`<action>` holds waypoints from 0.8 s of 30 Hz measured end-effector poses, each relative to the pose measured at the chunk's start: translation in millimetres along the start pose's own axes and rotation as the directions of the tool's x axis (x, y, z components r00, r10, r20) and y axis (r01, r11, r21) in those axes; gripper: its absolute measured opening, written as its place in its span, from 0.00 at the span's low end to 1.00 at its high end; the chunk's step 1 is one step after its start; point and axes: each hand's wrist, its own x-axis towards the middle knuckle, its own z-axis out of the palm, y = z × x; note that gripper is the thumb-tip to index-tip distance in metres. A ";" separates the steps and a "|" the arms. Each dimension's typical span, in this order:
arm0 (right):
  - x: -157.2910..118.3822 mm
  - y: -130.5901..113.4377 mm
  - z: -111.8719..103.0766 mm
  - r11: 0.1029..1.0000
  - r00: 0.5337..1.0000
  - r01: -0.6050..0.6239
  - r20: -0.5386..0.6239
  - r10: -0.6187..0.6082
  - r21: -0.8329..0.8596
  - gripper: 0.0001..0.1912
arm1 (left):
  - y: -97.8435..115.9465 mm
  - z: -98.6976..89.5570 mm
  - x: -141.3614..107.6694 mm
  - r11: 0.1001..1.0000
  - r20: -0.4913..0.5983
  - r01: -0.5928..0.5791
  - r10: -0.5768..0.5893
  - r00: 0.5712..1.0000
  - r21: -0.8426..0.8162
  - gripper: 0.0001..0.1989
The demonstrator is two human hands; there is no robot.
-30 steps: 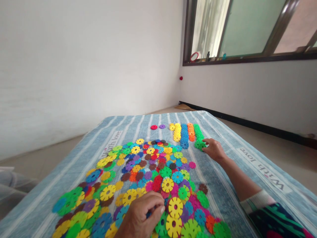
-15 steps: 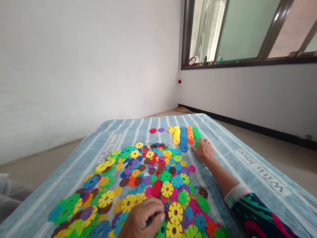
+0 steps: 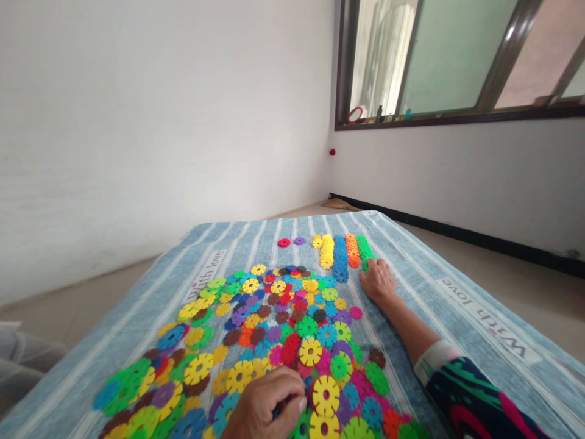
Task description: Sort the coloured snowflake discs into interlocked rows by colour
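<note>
A large heap of flat plastic snowflake discs in many colours lies on a striped blue blanket. My left hand sits curled at the heap's near edge, shut on a small blue disc. Beyond the heap stand tight rows of yellow, blue, orange and green discs. My right hand pinches a green disc at the green row's near end. A red disc and a purple disc lie apart, left of the rows.
The blanket's far edge meets a tiled floor near the corner of white walls. A dark skirting strip runs along the right wall, below a window. Something soft and grey lies at the lower left, beside the blanket.
My right hand has moved left onto the near end of the green row, covering the discs there. My left hand stays at the heap, and the view has tilted slightly upward.
</note>
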 end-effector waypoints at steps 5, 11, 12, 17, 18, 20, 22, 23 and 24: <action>-2.3 2.1 -0.7 1.000 1.000 0.002 -0.030 -0.002 -0.020 0.16 | 0.8 1.3 -0.5 1.000 0.007 0.002 -0.002 1.000 0.008 0.09; -13.7 5.0 -2.8 0.998 0.997 0.015 -0.074 -0.019 -0.065 0.21 | -0.6 2.2 -1.2 1.000 0.015 0.006 -0.006 1.000 0.005 0.10; -15.2 4.5 -2.7 0.997 0.996 0.022 -0.079 -0.028 -0.072 0.21 | -0.8 2.1 -1.3 1.000 0.018 0.011 -0.011 1.000 0.004 0.10; -18.2 1.2 -1.5 0.993 0.994 0.048 -0.091 -0.058 -0.105 0.17 | 1.2 1.2 -0.7 0.998 0.027 0.064 -0.065 0.998 0.021 0.09; -18.1 0.9 -1.2 0.993 0.994 0.049 -0.091 -0.059 -0.110 0.16 | 2.1 1.1 -0.3 0.997 0.032 0.077 -0.078 0.996 0.021 0.09; -17.9 0.9 -0.6 0.992 0.994 0.048 -0.092 -0.059 -0.118 0.15 | 4.0 0.8 0.6 0.995 0.043 0.101 -0.101 0.994 0.014 0.09; -17.7 1.3 0.1 0.991 0.994 0.048 -0.092 -0.060 -0.125 0.15 | 5.7 0.1 1.3 0.993 0.052 0.116 -0.116 0.992 0.000 0.09; -17.8 1.5 0.5 0.991 0.994 0.047 -0.092 -0.059 -0.128 0.15 | 6.4 -0.2 1.5 0.993 0.055 0.121 -0.120 0.991 -0.009 0.09; -17.9 1.7 0.9 0.990 0.994 0.046 -0.091 -0.058 -0.131 0.15 | 7.1 -0.5 1.5 0.992 0.056 0.125 -0.124 0.991 -0.018 0.09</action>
